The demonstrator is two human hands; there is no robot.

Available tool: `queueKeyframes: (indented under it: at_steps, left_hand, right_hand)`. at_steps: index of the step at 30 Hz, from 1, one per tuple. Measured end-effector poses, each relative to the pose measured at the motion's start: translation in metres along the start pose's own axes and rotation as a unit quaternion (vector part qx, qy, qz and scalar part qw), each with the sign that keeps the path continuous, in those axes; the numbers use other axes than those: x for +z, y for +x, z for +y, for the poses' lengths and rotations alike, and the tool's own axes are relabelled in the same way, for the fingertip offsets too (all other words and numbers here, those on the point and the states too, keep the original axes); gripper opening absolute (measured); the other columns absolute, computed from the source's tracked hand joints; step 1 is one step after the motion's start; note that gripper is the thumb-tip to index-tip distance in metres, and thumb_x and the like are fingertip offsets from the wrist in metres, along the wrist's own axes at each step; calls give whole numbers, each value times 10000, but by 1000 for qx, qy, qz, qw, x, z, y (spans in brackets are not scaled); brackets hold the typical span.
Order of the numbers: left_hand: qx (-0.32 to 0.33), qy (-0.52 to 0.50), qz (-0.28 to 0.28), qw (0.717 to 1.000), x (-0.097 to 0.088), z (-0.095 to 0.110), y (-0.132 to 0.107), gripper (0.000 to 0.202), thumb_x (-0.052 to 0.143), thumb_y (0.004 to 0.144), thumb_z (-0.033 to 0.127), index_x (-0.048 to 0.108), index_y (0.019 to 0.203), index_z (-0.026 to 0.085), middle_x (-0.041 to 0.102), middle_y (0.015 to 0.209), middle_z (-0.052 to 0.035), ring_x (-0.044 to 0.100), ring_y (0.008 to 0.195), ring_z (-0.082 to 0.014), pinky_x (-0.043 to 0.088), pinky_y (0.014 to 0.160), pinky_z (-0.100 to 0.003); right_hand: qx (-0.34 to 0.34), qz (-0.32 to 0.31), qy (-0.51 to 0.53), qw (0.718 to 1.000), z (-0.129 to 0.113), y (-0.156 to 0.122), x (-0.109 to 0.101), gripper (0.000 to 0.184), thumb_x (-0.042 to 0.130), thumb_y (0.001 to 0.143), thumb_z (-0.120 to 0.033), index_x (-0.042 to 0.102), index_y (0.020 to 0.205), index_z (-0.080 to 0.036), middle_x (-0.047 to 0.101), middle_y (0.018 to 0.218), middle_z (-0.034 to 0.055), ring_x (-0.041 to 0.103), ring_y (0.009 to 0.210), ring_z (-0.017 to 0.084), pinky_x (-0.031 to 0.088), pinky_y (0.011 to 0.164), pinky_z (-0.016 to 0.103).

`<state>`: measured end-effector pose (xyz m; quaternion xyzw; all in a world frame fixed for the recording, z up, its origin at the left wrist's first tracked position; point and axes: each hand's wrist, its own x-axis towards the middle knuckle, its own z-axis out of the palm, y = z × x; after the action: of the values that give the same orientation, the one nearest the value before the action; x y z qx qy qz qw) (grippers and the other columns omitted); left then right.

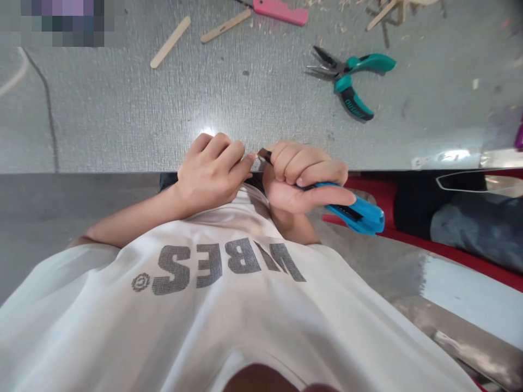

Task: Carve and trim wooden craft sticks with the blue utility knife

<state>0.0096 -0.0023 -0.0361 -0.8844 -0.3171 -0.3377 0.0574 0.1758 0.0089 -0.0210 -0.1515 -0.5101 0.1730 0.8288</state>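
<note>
At the table's front edge, my right hand (306, 174) is closed around a blue utility knife (365, 215). The handle sticks out past my palm to the right, and the short dark blade points left. My left hand (214, 166) is closed just beside the blade, fingertips pinching a small piece of pale wood (256, 155). Only a sliver of this wood shows; my fingers hide the rest. The blade lies at or very near the wood, and I cannot tell whether it is cutting in.
Needle-nose pliers (345, 84) with teal and black handles lie open on the grey table (122, 109). Farther back are a wooden craft stick (170, 42), a slotted stick (226, 26), a pink cutter (281, 12), wood shavings and joined sticks (384, 13). A red chair (370, 190) stands right.
</note>
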Motion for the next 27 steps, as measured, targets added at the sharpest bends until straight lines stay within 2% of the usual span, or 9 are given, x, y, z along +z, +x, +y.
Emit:
queueKeyframes:
  at_steps: [4,7,12,18,23,27]
  left_hand:
    - [1,0,11,1000,-1,0,2,255,581,1224,452,746,1244,258,674,994,-58,671,973,-266,493,850,-467]
    - [4,-4,23,1000,0,0,1,251,594,1221,453,740,1256,251,677,1000,-61,671,971,-266,483,840,-465]
    - [-14,-37,-6,999,3,-1,-2,216,612,1214,433,737,1269,266,683,1030,-63,680,1004,-276,496,877,-495]
    - [-30,-70,-21,997,3,-2,-2,197,619,1213,423,740,1265,276,676,1033,-62,689,1028,-285,509,916,-523]
    - [-6,-7,-1,1000,2,-1,-1,203,599,1213,413,741,1253,274,676,1014,-59,677,992,-264,508,868,-484]
    - [-1,-9,-9,1000,3,-1,-1,239,578,1220,445,742,1247,273,681,1027,-69,686,1012,-278,516,874,-500]
  right_hand:
    - [26,-9,8,1000,-5,1,-1,627,527,1235,-647,349,778,-258,193,535,-101,178,329,84,276,415,270]
    - [12,-6,18,1000,-2,2,-1,613,530,1234,-639,354,787,-258,211,540,-102,171,327,75,262,407,261]
    - [-56,-2,47,997,11,3,1,571,467,1258,-569,371,790,-256,223,527,-109,112,311,59,195,376,245]
    - [-31,-10,14,999,8,2,2,594,467,1258,-589,320,787,-258,172,513,-107,118,316,77,199,373,257]
    - [-75,-29,35,996,11,15,11,568,451,1256,-485,261,773,-254,182,498,-118,95,273,39,149,314,199]
    - [-64,-29,17,997,9,17,12,603,473,1252,-476,223,749,-256,134,471,-127,46,252,39,118,284,201]
